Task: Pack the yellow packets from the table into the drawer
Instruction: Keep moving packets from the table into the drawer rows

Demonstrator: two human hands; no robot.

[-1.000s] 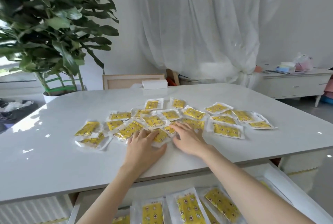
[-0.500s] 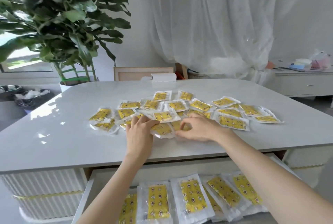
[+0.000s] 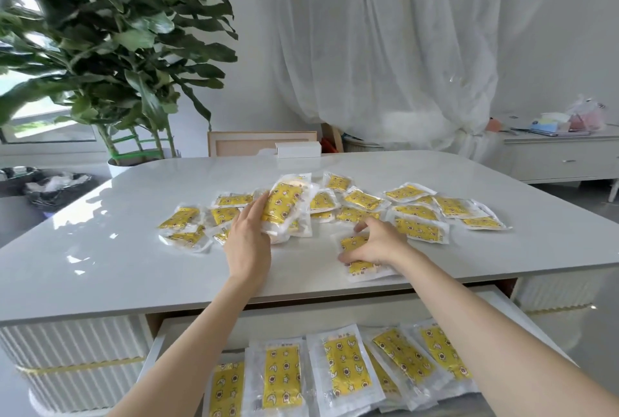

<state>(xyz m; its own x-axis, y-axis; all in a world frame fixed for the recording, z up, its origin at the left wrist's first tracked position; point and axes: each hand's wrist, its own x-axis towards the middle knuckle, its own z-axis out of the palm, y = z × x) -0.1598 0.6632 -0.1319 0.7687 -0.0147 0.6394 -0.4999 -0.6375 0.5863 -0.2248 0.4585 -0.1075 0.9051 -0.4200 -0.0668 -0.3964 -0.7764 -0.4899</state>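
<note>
Packets are what I track here: the yellow-printed clear-plastic packets (image 3: pixel 361 199) lie scattered across the glossy white table (image 3: pixel 100 249), most of them at twelve to two o'clock from my hands. My left hand (image 3: pixel 248 242) holds a small stack of packets (image 3: pixel 284 207) tilted up off the table, long axis running from six toward one o'clock, fingers curled round its left edge. My right hand (image 3: pixel 375 245) lies flat, fingers spread narrow, pressing one packet (image 3: pixel 360 257) against the tabletop near the front edge; that packet's long axis points roughly from seven to one o'clock.

What the coming move turns on, as I judge it, is that the open white drawer (image 3: pixel 157 343) sits at six o'clock, straight below the table's near edge, and the pressed packet is the one closest to it. The right hand is nearer, so I would expect it to slide that packet back over the edge.

My forearms cover part of the row of packets already in the drawer (image 3: pixel 283 374), and the drawer's front is cut off by the frame. How many packets the left stack holds I cannot tell; the right hand's thumb is hidden.
</note>
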